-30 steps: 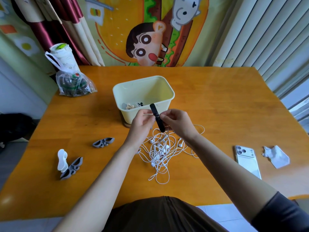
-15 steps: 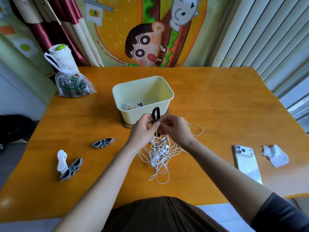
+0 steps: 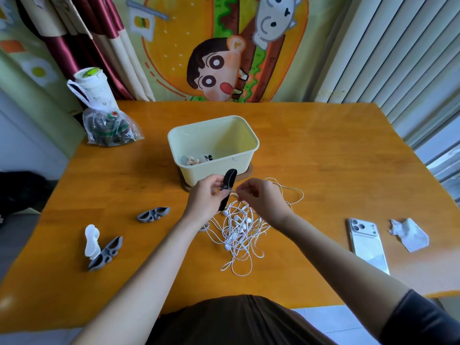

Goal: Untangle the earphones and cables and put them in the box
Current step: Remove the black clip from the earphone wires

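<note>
At an orange wooden table (image 3: 323,158), a tangle of white earphones (image 3: 239,230) lies in a loose heap nr the front edge, btwn the person's two forearms. Loops trail toward the near side & out to the right.

Just beyond the heap, the left hand (image 3: 206,195) grips a black strap (image 3: 227,185), fingers curled round its middle. The strap's long axis runs near-to-far, looped end pointing at the box & leaning slightly right, lower end down among the cables. The right hand (image 3: 258,197), close beside it, pinches one thin white strand btwn thumb & fingertips.

At left, a grey clip (image 3: 105,253) touches a white clip (image 3: 91,241), w/ a second grey clip (image 3: 153,214) farther in. At right, a white phone (image 3: 368,245) lies face down, camera end far, w/ a crumpled tissue (image 3: 408,234) beside it.

Behind the hands stands the pale yellow box (image 3: 251,150), open-topped on a wooden base (image 3: 249,171), w/ a few small items in its near-left corner. Far left sits a clear plastic bag (image 3: 109,128).
</note>
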`<state>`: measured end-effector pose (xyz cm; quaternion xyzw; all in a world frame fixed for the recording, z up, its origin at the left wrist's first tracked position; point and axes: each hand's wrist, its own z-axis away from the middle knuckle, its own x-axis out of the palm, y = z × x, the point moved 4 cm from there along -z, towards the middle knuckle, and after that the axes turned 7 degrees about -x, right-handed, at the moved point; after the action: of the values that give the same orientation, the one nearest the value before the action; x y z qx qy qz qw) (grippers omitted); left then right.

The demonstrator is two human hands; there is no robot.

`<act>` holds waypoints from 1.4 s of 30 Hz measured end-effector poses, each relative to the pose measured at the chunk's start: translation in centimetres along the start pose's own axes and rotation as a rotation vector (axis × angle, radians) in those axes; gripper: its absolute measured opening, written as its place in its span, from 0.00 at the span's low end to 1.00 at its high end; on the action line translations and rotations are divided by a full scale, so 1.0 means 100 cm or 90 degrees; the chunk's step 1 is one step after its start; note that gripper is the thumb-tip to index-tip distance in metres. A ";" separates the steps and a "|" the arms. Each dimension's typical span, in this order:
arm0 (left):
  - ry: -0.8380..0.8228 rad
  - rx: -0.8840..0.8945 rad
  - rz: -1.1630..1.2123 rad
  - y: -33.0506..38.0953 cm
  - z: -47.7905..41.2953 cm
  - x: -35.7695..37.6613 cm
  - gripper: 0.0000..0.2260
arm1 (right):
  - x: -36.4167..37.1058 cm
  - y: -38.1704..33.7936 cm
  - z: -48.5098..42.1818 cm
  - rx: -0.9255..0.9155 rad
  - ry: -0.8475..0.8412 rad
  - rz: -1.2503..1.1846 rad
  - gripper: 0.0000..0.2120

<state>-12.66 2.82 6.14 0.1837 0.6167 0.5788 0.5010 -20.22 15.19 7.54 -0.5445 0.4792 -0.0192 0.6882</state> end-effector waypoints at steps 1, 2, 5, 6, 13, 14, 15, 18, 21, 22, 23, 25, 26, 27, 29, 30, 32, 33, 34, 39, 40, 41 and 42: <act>0.001 0.002 -0.009 0.000 0.001 0.000 0.09 | -0.001 -0.001 -0.001 -0.012 -0.006 0.017 0.05; 0.006 0.002 -0.017 0.000 0.002 -0.001 0.10 | -0.001 -0.002 -0.001 -0.019 -0.013 0.038 0.05; 0.014 0.003 -0.023 -0.002 0.003 -0.004 0.14 | -0.007 0.002 -0.003 -0.025 -0.022 0.105 0.08; 0.003 0.005 -0.023 -0.002 0.003 -0.005 0.15 | -0.011 0.004 -0.004 -0.031 -0.015 0.114 0.09; -0.090 0.037 -0.025 0.012 0.005 0.005 0.18 | -0.036 -0.002 -0.009 -0.111 0.102 0.123 0.04; -0.100 0.037 -0.020 0.013 0.004 0.005 0.18 | -0.038 -0.002 -0.009 -0.111 0.109 0.111 0.02; -0.107 0.036 -0.018 0.013 0.004 0.004 0.18 | -0.039 -0.002 -0.009 -0.113 0.112 0.100 0.02; -0.132 0.035 -0.028 0.014 0.005 0.002 0.19 | -0.041 -0.001 -0.010 -0.107 0.100 0.082 0.02; -0.154 0.028 -0.061 0.015 0.004 0.000 0.18 | -0.039 0.000 -0.011 -0.112 0.086 0.098 0.02; -0.154 0.025 -0.073 0.015 0.003 -0.001 0.18 | -0.038 0.000 -0.011 -0.112 0.084 0.102 0.02; -0.152 0.021 -0.083 0.014 0.002 -0.002 0.18 | -0.037 0.000 -0.011 -0.110 0.083 0.105 0.02; -0.151 0.021 -0.097 0.015 -0.001 -0.003 0.18 | -0.036 0.001 -0.012 -0.102 0.088 0.111 0.02; -0.155 0.019 -0.100 0.015 -0.002 -0.003 0.18 | -0.036 0.001 -0.012 -0.099 0.091 0.114 0.03; -0.157 0.016 -0.101 0.015 -0.002 -0.004 0.18 | -0.036 0.001 -0.013 -0.097 0.094 0.115 0.03; -0.162 0.009 -0.095 0.016 -0.004 -0.005 0.18 | -0.036 0.000 -0.014 -0.096 0.103 0.116 0.04; -0.166 0.006 -0.090 0.016 -0.004 -0.005 0.18 | -0.036 -0.001 -0.015 -0.096 0.107 0.114 0.04; -0.173 0.005 -0.080 0.017 -0.006 -0.006 0.18 | -0.036 -0.002 -0.016 -0.094 0.121 0.105 0.04; -0.177 0.006 -0.074 0.018 -0.006 -0.007 0.18 | -0.036 -0.002 -0.016 -0.094 0.130 0.097 0.04; -0.183 0.005 -0.066 0.018 -0.006 -0.007 0.18 | -0.037 -0.003 -0.016 -0.097 0.140 0.090 0.04; -0.236 -0.012 -0.043 0.020 -0.004 -0.007 0.17 | -0.036 -0.006 -0.015 -0.138 0.176 0.088 0.03; -0.240 -0.009 -0.042 0.020 -0.003 -0.007 0.17 | -0.036 -0.007 -0.015 -0.142 0.178 0.082 0.04; -0.236 -0.006 -0.039 0.021 -0.002 -0.007 0.17 | -0.035 -0.007 -0.015 -0.140 0.178 0.073 0.04; -0.228 -0.002 -0.033 0.023 -0.002 -0.007 0.17 | -0.036 -0.007 -0.015 -0.135 0.177 0.059 0.04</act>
<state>-13.33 2.78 8.45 0.2673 0.5215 0.5246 0.6175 -22.86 15.77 10.42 -0.5837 0.5937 -0.0122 0.5539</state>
